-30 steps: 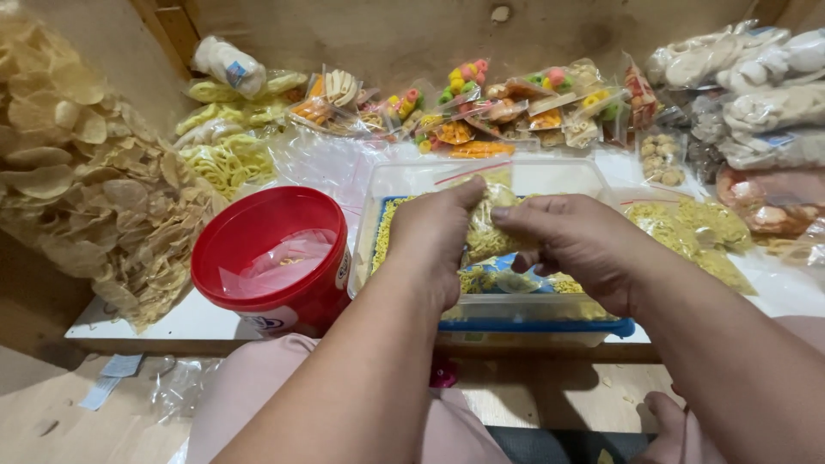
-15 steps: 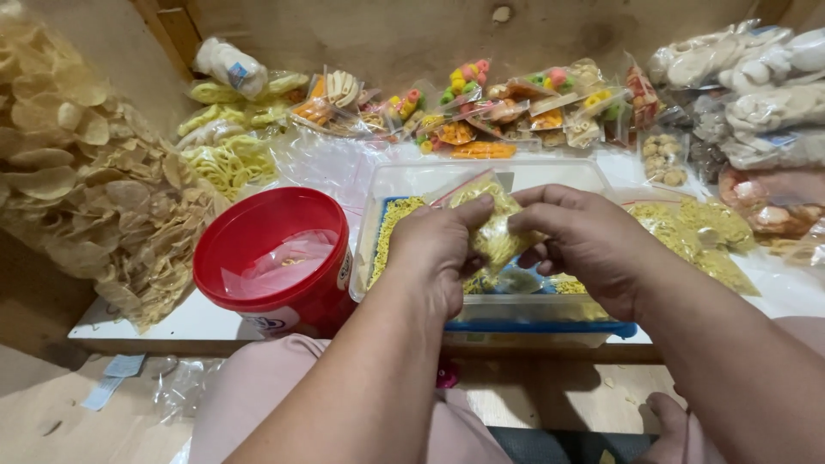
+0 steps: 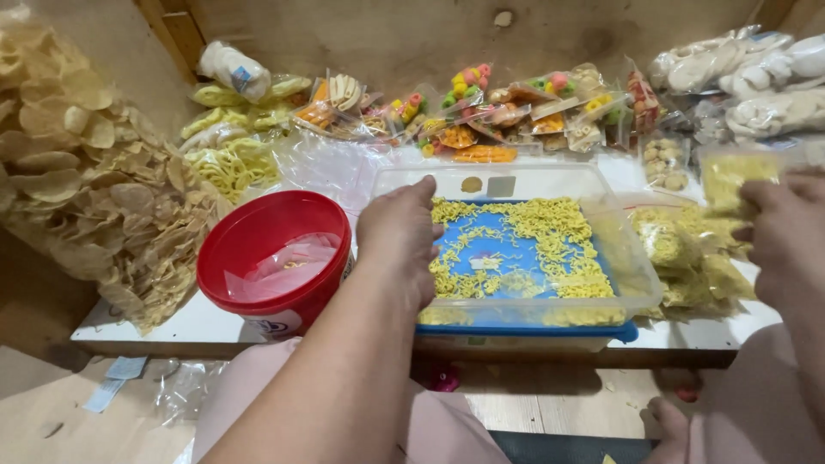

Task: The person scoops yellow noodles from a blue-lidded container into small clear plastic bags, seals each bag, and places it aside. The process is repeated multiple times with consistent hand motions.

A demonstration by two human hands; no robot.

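Note:
My left hand point(image 3: 400, 243) rests palm down on the left rim of a clear plastic tub point(image 3: 632, 283) with a blue bottom, which holds loose yellow noodle snacks point(image 3: 550, 225). At the right edge my right hand point(image 3: 778, 230) grips a small clear bag of yellow noodle snacks point(image 3: 730, 176), held above a pile of filled yellow snack bags point(image 3: 687, 258) beside the tub.
A red bucket point(image 3: 258, 232) with clear bags inside stands left of the tub. A big bag of pale crackers point(image 3: 82, 180) fills the far left. Colourful snack packets point(image 3: 481, 112) line the back wall, white cracker bags point(image 3: 748, 82) at the back right.
Both hands were together over the tub on a bag. The right hand has moved right with the filled bag, and the left hand has dropped to the tub's left rim.

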